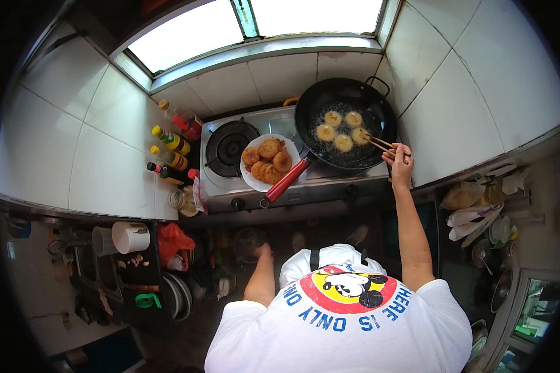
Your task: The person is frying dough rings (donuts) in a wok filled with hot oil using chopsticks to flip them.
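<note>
My right hand (400, 158) grips a pair of wooden chopsticks (380, 142). Their tips touch one of several pale round cakes (343, 143) frying in bubbling oil in a black wok (378, 98). The wok's red handle (287, 180) points toward me, past a white plate (261, 185) stacked with browned round cakes (269, 148). Low at my left side, my left hand (264, 251) holds the rim of a clear round bowl (247, 242). That bowl is dim, and its contents cannot be made out.
The steel gas stove (280, 126) has a bare left burner (232, 147). Sauce and oil bottles (170, 158) and a glass jar (183, 199) line its left side. Tiled walls (448, 102) close in both sides. A left counter holds a white tub (130, 237) and a red plastic bag (173, 242).
</note>
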A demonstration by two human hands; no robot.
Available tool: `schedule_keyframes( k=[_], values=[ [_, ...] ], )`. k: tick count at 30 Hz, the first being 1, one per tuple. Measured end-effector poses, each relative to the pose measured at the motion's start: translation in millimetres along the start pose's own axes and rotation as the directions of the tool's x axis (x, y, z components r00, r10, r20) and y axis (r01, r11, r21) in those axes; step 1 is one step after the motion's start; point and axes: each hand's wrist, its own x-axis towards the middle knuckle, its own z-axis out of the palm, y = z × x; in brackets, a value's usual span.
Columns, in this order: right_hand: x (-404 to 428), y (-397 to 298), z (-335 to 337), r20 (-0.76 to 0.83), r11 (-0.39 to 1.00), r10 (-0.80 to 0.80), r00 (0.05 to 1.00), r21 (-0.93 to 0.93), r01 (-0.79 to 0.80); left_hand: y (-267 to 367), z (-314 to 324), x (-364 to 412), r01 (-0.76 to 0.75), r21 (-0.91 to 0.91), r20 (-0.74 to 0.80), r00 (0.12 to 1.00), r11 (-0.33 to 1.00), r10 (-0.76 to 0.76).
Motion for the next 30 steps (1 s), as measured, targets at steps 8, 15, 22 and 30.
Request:
schedule_keyframes(
  k=[8, 15, 22, 30],
  values=[
    [-31.0, -21.1, 6.2, 0.259, 0.996, -0.039, 0.965, -0.065, 0.058, 2.5, -10.3, -8.4, 0.014, -0.036, 0.024, 1.000, 0.999, -0.013],
    [-44.6, -17.5, 13.1, 0.425, 0.983, -0.005, 0.905, -0.163, 0.082, 24.0, -11.4, -36.5, 0.028, 0.000, 0.033, 0.999, 1.000, -0.028],
    [-37.4, -6.0, 29.8, 0.527, 0.889, -0.130, 0.840, -0.313, 0.334, 19.4, -6.0, -32.1, 0.031, -0.031, 0.026, 0.999, 0.999, -0.031],
    [-31.8, 3.6, 29.5, 0.247, 0.992, -0.097, 0.964, -0.050, 0.113, 4.0, -8.4, -15.1, 0.066, -0.035, 0.062, 0.996, 0.997, -0.064]
  ],
)
